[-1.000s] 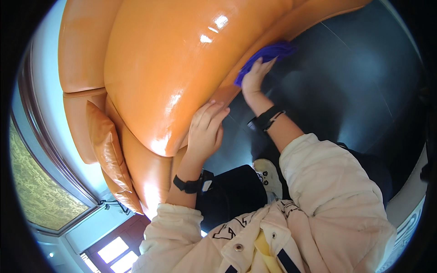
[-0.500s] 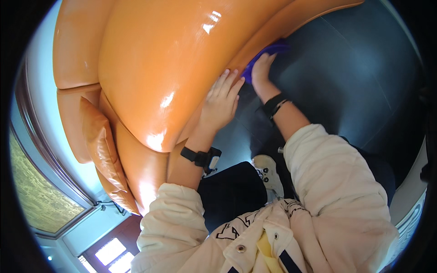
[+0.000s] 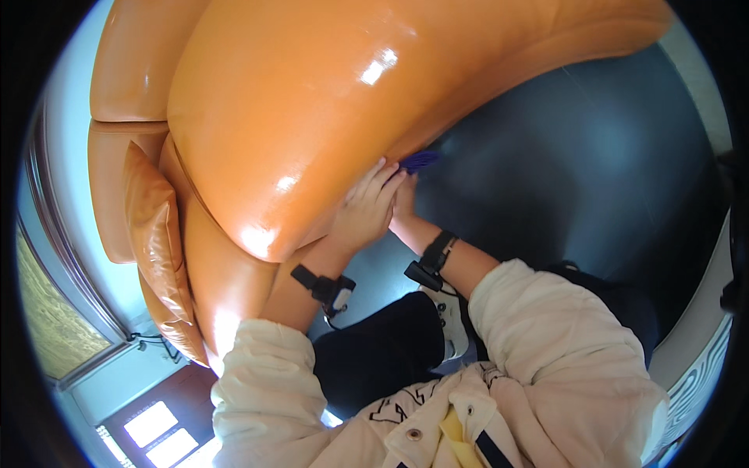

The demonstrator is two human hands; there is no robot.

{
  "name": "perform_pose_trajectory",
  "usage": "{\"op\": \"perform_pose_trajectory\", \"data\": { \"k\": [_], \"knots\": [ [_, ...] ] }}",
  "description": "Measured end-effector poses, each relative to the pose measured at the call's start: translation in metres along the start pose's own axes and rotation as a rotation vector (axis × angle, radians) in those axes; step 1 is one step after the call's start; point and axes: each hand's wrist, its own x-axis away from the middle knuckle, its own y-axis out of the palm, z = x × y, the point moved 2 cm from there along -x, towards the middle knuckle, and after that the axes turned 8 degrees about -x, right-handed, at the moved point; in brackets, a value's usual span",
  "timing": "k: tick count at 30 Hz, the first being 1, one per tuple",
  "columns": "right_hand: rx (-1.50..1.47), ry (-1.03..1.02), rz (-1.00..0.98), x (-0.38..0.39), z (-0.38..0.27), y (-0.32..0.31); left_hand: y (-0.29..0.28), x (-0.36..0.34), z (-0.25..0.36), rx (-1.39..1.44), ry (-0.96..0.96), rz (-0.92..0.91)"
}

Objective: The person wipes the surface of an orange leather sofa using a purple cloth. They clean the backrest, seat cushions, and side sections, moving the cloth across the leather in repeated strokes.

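My left hand (image 3: 365, 209) lies with fingers stretched out against the front side of the orange leather sofa (image 3: 257, 132), just under the edge of its seat. Right beside it, partly covered by the left fingers, my right hand (image 3: 403, 201) is closed on a purple cloth (image 3: 421, 161). The cloth is against the sofa's lower front and sticks out beyond the fingertips. Most of the right fingers are hidden behind the left hand and the cloth.
An orange cushion (image 3: 152, 242) leans at the sofa's left end. Dark floor tiles (image 3: 562, 164) stretch to the right. Below my arms are my dark-trousered leg (image 3: 382, 343) and a pale shoe (image 3: 452, 324). A framed picture (image 3: 51, 304) is at the far left.
My right hand has drawn the purple cloth back toward me and left along the sofa front, coming up against the left hand. The left hand has shifted slightly nearer. The view has moved a little.
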Motion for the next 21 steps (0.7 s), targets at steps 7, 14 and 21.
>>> {"op": "perform_pose_trajectory", "data": {
  "k": [7,14,21],
  "knots": [
    [0.254,-0.393,-0.055,-0.031,-0.090,0.055,0.005,0.029,-0.006,0.201,-0.239,0.088],
    [0.705,-0.405,0.014,-0.022,0.021,0.040,0.017,0.077,-0.030,0.186,-0.522,0.183],
    [0.384,0.070,-0.164,0.021,0.082,0.022,0.039,0.148,-0.041,0.123,-0.938,0.324]
  ]
}}
